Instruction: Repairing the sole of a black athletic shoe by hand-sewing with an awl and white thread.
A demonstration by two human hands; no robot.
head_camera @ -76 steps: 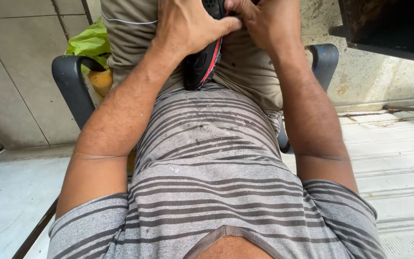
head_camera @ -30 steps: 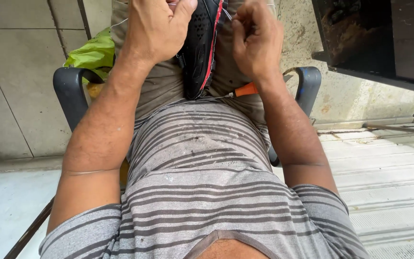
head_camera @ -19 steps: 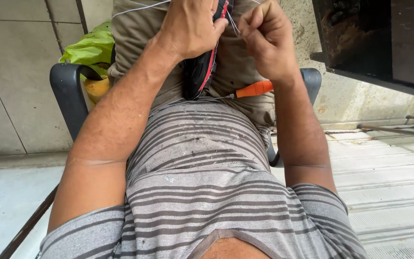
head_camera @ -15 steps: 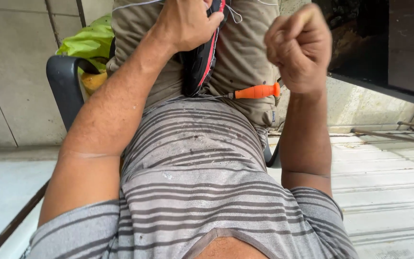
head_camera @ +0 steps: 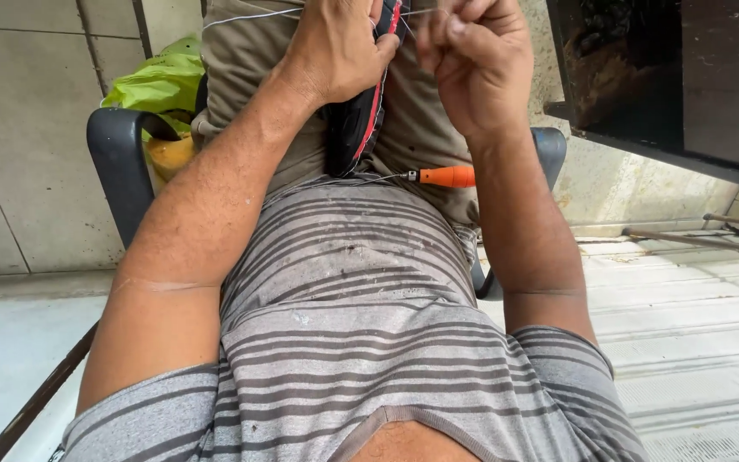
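Head view, one entry. Left hand (head_camera: 339, 47): closed around a black shoe with a red edge (head_camera: 359, 120), pressing it upright against the lap of khaki trousers (head_camera: 245, 60); the shoe's upper part is hidden behind the fingers. Right hand (head_camera: 476, 64): clenched in a loose fist just beside the left, thumb and forefinger pinching a thin pale thread (head_camera: 245, 15) that runs taut across to the shoe and on past the left hand. Below the right wrist: an awl with an orange handle (head_camera: 446, 176), lying loose on the striped grey shirt (head_camera: 361, 325), its needle pointing toward the shoe. Behind the left forearm: dark chair arm (head_camera: 117, 158) and a green bag (head_camera: 156, 81). Risks, as judged: the taut thread may snap or slip from the pinch if pulled hard; the loose awl may roll off the lap or prick the belly if the body shifts.
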